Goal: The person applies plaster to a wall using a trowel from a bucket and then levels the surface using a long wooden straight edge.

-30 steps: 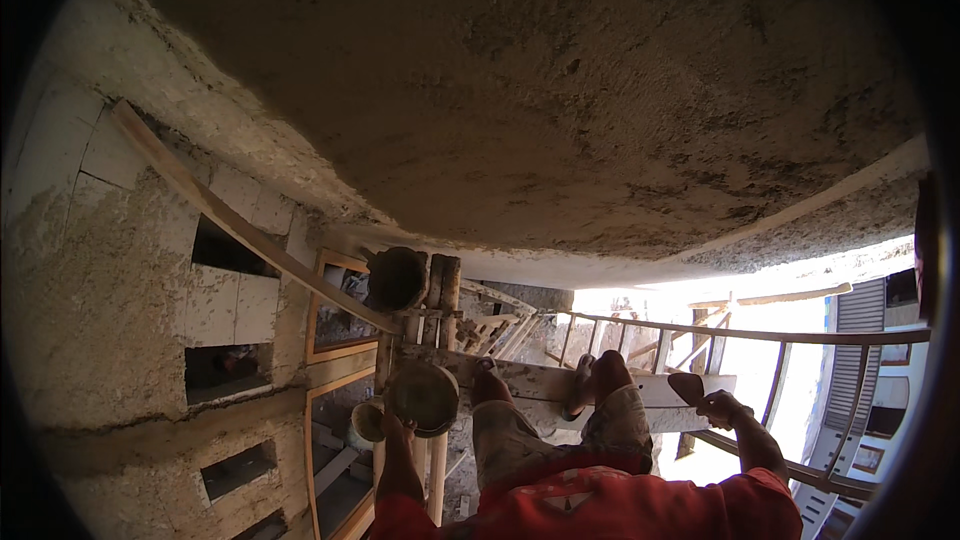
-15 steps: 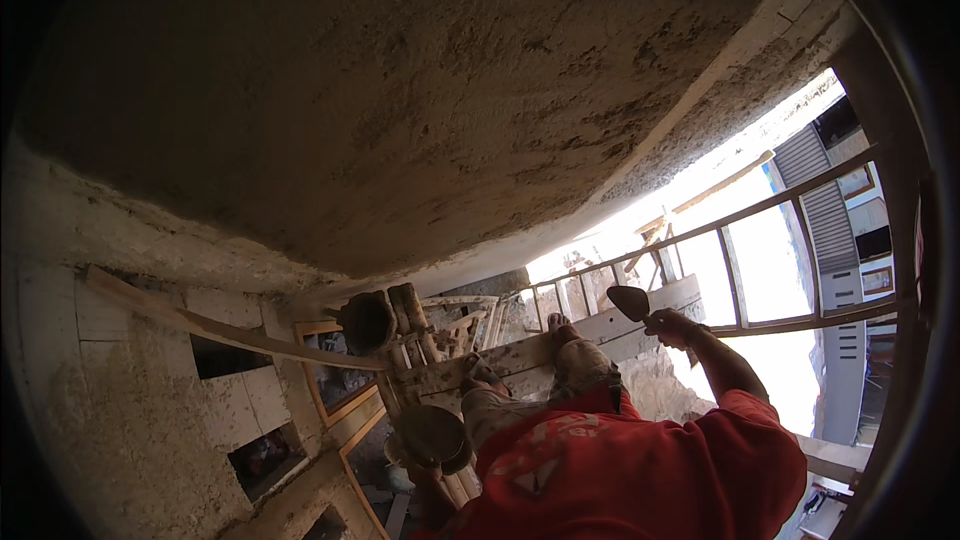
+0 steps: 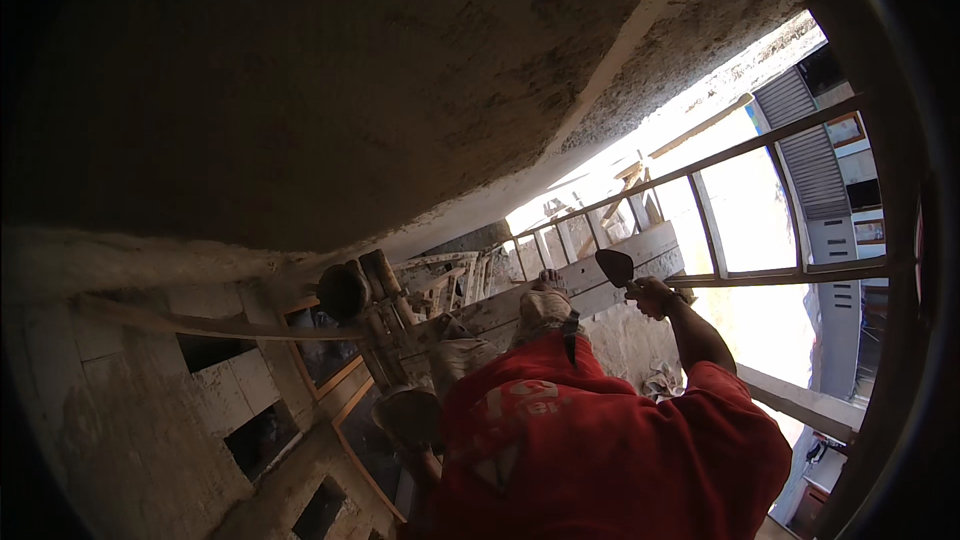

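My right hand (image 3: 650, 297) is closed around the handle of a trowel (image 3: 615, 267), its dark leaf-shaped blade pointing up and left over the planks. At the lower left, my left forearm leads up to a round, dark bowl (image 3: 408, 414). My left hand (image 3: 424, 462) is at the bowl's near side and seems to hold it, with the fingers mostly hidden in shadow. What lies in the bowl is too dark to make out. A rough plastered surface (image 3: 300, 90) fills the upper part of the view, darker and wet-looking across its middle.
My feet stand on a plank platform (image 3: 610, 290). A dark bucket (image 3: 343, 292) sits beside tied poles (image 3: 380, 275) at its left end. A railing (image 3: 700, 225) runs along the bright opening at right. A curved wooden strip (image 3: 230, 325) crosses the left wall, above square holes.
The whole view has shifted, so most things sit farther up and left. The trowel stays in my right hand, and the bowl remains by my left hand. My body leans farther over the planks.
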A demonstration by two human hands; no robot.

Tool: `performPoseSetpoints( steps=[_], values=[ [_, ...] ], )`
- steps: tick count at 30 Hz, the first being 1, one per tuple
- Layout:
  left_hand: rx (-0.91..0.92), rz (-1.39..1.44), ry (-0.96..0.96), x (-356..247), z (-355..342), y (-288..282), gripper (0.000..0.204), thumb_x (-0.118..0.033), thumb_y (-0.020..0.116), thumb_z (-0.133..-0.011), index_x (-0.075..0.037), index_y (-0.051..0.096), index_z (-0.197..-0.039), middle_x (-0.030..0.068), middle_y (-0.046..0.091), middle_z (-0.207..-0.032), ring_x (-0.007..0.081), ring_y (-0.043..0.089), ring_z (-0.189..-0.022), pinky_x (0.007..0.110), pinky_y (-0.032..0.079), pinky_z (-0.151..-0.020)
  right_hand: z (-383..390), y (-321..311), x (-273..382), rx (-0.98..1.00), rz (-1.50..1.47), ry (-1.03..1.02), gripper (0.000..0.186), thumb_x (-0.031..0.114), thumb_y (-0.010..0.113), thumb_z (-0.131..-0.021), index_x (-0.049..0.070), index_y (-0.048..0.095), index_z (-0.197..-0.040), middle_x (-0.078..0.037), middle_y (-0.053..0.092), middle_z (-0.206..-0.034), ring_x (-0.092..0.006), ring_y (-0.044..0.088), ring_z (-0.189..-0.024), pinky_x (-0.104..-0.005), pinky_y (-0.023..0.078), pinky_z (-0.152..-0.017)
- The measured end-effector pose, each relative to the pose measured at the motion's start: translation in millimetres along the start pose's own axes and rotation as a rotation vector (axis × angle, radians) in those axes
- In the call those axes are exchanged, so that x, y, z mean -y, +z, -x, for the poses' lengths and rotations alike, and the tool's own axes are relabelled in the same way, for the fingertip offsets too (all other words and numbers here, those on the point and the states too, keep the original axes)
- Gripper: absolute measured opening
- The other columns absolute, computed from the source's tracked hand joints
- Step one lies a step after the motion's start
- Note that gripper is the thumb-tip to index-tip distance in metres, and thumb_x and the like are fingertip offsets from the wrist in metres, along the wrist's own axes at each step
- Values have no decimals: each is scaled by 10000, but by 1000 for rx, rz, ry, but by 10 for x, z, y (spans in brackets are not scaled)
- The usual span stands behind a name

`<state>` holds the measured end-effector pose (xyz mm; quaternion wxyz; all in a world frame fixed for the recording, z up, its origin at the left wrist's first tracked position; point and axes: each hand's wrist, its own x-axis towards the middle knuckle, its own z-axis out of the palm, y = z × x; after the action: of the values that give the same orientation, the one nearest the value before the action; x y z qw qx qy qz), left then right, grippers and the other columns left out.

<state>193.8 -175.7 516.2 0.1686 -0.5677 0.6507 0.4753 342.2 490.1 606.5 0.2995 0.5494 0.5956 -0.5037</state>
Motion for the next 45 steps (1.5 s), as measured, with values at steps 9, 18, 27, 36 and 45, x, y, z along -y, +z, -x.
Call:
performPoseSetpoints(
  steps=[9, 18, 27, 36, 45],
  values=[
    [-110, -440, 237, 573, 959, 311, 565, -447, 675, -793, -89, 514, -1200, 133, 559, -1093, 321, 547, -931, 448, 464, -825, -505, -1542, -1208, 3, -359, 231, 107, 282, 573, -895, 201, 548, -962, 7, 403, -517, -145, 411, -373, -330, 303, -340],
    [-196, -839, 400, 1289, 1814, 948, 621, -459, 697, -770, -76, 502, -1217, 146, 556, -1118, 336, 548, -961, 455, 461, -848, -394, -2695, -1056, -59, -56, 174, 210, 298, 545, -902, 96, 541, -842, -17, 448, -550, -136, 443, -422, -322, 351, -358],
    [-237, -934, 405, 1706, 2328, 1300, 676, -471, 718, -746, -63, 489, -1234, 158, 553, -1143, 350, 549, -990, 463, 459, -871, -1181, -3198, -1120, 53, 339, -166, 200, 214, 607, -848, 164, 620, -1041, -31, 582, -938, -163, 569, -834, -299, 463, -700],
    [-277, -934, 358, 2016, 2397, 1304, 733, -483, 740, -723, -50, 477, -1251, 170, 549, -1169, 365, 550, -1019, 471, 457, -894, -532, -2937, -23, 56, 223, -180, 287, 339, 586, -889, 53, 601, -885, -30, 519, -601, -130, 454, -431, -303, 375, -381],
    [-279, -939, 338, 2163, 2229, 1171, 789, -496, 762, -699, -37, 464, -1268, 182, 546, -1194, 379, 551, -1048, 479, 454, -917, -386, -2534, 458, 46, 203, -70, 314, 418, 531, -932, 114, 598, -976, 26, 466, -554, -85, 399, -397, -259, 282, -327]
  ],
)
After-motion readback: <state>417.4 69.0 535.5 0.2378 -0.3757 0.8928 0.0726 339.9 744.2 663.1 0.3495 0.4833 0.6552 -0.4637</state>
